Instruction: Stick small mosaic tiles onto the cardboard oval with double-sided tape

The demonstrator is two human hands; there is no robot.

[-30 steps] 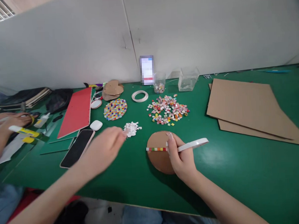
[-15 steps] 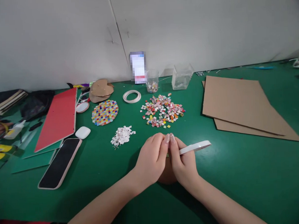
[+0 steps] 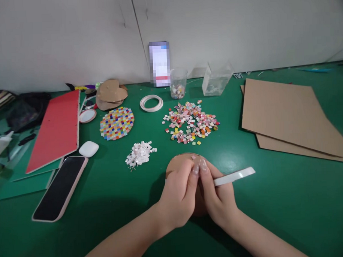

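My left hand (image 3: pixel 179 192) and my right hand (image 3: pixel 220 190) meet over a round piece of brown cardboard (image 3: pixel 175 162), thumbs and fingertips pinched together. A slim roll of white tape (image 3: pixel 236 175), seen nearly edge-on, sticks out to the right from the fingers of my right hand. What the left fingertips pinch is hidden. Near the far edge of the cardboard sits a small pinkish tile (image 3: pixel 193 157). Beyond my hands lies a heap of coloured mosaic tiles (image 3: pixel 189 122). Left of it is a pile of white paper scraps (image 3: pixel 140 154).
A tile-covered disc (image 3: pixel 117 123), another tape roll (image 3: pixel 151 103) and cardboard shapes (image 3: pixel 110 95) lie back left. Behind stand a tile cup (image 3: pixel 178 85), clear box (image 3: pixel 217 80) and lit phone (image 3: pixel 160 64). Cardboard sheets (image 3: pixel 283 113) lie right; a dark phone (image 3: pixel 61 188) and red board (image 3: pixel 55 129) left.
The view has shifted a little. Both hands stay pinched together, slightly lower and to the right in the picture. More of the round cardboard and its small tile now show.
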